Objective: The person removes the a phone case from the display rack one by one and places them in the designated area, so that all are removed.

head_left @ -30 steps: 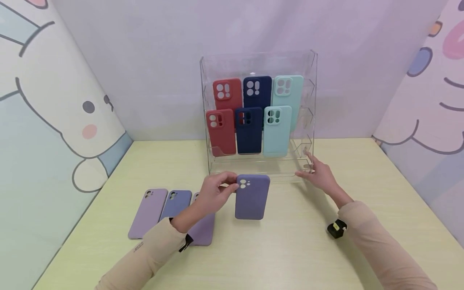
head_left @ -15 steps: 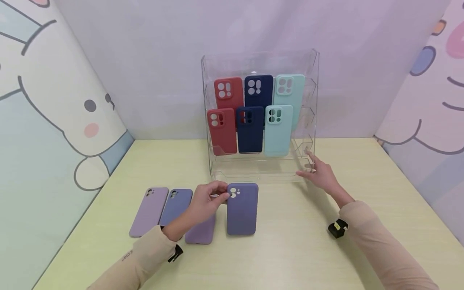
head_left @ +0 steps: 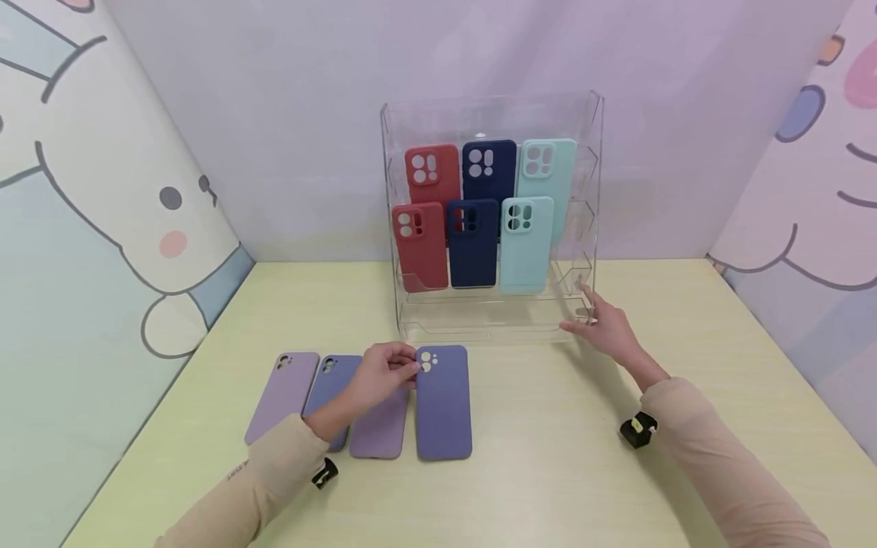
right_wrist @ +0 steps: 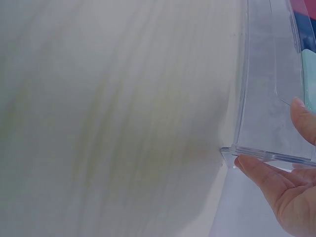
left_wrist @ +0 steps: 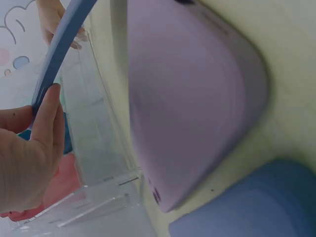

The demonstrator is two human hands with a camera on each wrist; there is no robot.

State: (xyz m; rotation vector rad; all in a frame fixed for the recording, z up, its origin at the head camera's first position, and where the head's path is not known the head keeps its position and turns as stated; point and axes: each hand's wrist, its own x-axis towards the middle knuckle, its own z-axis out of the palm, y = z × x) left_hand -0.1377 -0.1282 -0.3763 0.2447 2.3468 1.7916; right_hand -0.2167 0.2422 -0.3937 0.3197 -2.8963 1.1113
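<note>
In head view, the left hand (head_left: pixel 377 377) pinches the violet-blue case (head_left: pixel 444 407) in front of the clear rack (head_left: pixel 489 313). This case has just shifted nearer to the mauve case (head_left: pixel 379 434), so laying it down seems almost done. In left wrist view, thumb and fingers clamp its edge. In right wrist view, the right hand (right_wrist: pixel 289 195) grips the clear rack's side.

A pale yellow tabletop (head_left: pixel 562 487) is stretching back to a plain lilac-white backdrop (head_left: pixel 294 114), which is rising along its far edge. On the left, a printed panel (head_left: pixel 68 342) is showing a white cartoon figure (head_left: pixel 110 175) in grey outline, with a pink spot (head_left: pixel 173 244) sitting below a dark spot (head_left: pixel 170 199). On the right, a second panel (head_left: pixel 822 342) is carrying rounded white shapes (head_left: pixel 770 236), a blue oval (head_left: pixel 800 114) and a pink patch (head_left: pixel 863 80).
</note>
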